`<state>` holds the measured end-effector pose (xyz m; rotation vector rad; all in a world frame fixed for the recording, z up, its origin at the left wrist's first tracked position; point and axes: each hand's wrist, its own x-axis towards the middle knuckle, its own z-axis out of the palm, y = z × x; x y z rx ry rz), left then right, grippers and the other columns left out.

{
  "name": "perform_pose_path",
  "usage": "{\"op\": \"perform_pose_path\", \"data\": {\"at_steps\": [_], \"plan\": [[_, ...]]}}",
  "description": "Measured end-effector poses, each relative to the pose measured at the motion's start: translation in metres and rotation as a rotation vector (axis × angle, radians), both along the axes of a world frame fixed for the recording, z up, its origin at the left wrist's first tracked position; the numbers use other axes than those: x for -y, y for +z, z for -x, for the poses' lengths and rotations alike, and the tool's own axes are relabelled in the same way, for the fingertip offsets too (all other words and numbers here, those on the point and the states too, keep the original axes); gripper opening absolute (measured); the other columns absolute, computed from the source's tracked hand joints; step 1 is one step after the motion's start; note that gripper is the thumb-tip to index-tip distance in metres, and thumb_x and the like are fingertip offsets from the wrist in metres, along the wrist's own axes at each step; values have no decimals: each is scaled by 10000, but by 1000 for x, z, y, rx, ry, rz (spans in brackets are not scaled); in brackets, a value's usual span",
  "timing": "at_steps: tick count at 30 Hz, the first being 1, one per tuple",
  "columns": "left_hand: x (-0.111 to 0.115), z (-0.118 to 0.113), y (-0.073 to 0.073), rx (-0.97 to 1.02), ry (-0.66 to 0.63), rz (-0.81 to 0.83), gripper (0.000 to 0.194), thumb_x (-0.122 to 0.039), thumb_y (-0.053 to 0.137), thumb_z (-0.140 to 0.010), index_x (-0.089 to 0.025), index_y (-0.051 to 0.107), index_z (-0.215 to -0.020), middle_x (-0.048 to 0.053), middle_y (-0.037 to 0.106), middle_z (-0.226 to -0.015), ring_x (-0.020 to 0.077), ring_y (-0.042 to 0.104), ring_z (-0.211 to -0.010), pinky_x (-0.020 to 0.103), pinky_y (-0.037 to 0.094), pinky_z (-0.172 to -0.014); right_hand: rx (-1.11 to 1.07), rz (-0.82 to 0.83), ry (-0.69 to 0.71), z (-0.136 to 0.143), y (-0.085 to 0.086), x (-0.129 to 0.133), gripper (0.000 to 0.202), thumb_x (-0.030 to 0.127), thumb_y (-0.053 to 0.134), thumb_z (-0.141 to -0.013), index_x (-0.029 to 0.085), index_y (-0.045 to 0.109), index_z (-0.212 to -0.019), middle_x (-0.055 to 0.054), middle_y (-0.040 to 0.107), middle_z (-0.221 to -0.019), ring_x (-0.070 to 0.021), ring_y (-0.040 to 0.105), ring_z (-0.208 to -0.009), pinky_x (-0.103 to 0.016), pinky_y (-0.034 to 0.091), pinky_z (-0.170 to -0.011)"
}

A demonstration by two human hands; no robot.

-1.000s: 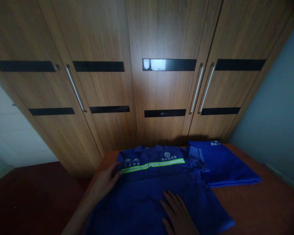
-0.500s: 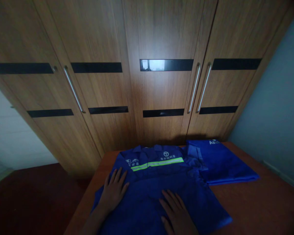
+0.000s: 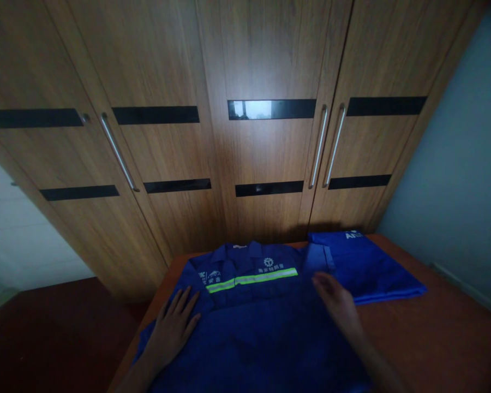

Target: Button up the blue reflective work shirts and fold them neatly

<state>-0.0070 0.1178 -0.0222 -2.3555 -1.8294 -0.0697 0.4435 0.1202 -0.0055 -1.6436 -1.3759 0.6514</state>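
A dark blue work jacket (image 3: 245, 322) with a collar, white printed emblems and a yellow-green reflective stripe (image 3: 253, 277) lies front up, its lower part running out of view at the bottom. My left hand (image 3: 169, 327) rests flat on its left side, fingers stretched out over the cloth. At the jacket's right edge, near the sleeve, my right hand (image 3: 335, 300) is closed with curled fingers on the fabric. Its fingertips are slightly blurred. Just beyond that hand is a folded blue garment (image 3: 372, 270) with white lettering.
Both garments lie on a reddish-brown table (image 3: 425, 338). Behind it stands a tall wooden wardrobe (image 3: 180, 218) with black strips and metal handles (image 3: 319, 147). A pale wall (image 3: 445, 180) rises at the right, and dark red floor (image 3: 57, 333) shows at the left.
My right hand has gone from lying flat on the jacket's middle up and right to its edge, and its fingers have closed. The jacket and left hand appear slightly farther left.
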Motion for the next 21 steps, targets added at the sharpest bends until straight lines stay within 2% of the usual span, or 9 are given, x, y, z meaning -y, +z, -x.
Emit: {"op": "perform_pose_path", "data": {"at_steps": [2,4,7,9,12,15,17,21], "plan": [[1,-2,1,1,9,-1,578,-562,321,-907,-283,365,-1411,60,305,-1507,286,277,-1380,519,235,-1106,217,165,-195,-39,9,-35,431,479,462,-860,204,540,-1182,-119,635,-1191,-241,596,-1106,-332,457,-937],[2,-3,1,6,17,-6,577,-559,332,-904,-279,379,-1406,64,316,-1503,291,282,-1378,520,235,-1106,266,254,-284,-66,13,-63,527,485,509,-827,142,508,-1227,-207,583,-1239,-323,528,-1186,-443,405,-980],[3,-3,0,21,23,-22,573,-558,356,-896,-280,401,-1395,64,331,-1497,296,290,-1374,521,238,-1104,259,380,-320,-81,11,-87,632,544,614,-718,91,556,-1154,-296,587,-1171,-435,512,-1165,-585,396,-918],[4,-3,-1,25,19,-29,573,-560,353,-897,-282,399,-1396,64,334,-1496,293,290,-1374,518,237,-1106,226,429,-328,-81,6,-96,607,531,671,-657,108,593,-1085,-298,584,-1173,-458,497,-1171,-619,385,-905],[6,-2,-1,24,21,-28,574,-562,344,-901,-285,386,-1402,62,330,-1498,290,289,-1375,506,236,-1109,114,445,-301,-77,0,-105,455,430,714,-631,151,629,-981,-242,621,-1153,-417,508,-1180,-570,414,-915],[7,-2,0,21,27,-19,566,-555,342,-905,-284,388,-1400,61,322,-1501,292,291,-1374,501,246,-1107,-88,431,-205,-76,-3,-109,287,377,666,-697,163,651,-888,-167,711,-972,-320,634,-1034,-414,523,-821],[7,-2,1,17,25,-10,565,-555,334,-907,-284,388,-1400,61,321,-1501,291,293,-1373,502,251,-1105,-233,415,-132,-77,-4,-107,271,386,593,-768,147,662,-876,-143,732,-867,-272,689,-897,-348,559,-731],[11,1,-3,24,10,-15,561,-551,347,-906,-296,373,-1405,58,327,-1498,294,303,-1368,512,263,-1098,-417,369,-75,-85,-5,-92,305,360,520,-821,108,667,-910,-153,735,-815,-258,710,-780,-348,573,-675]]}}
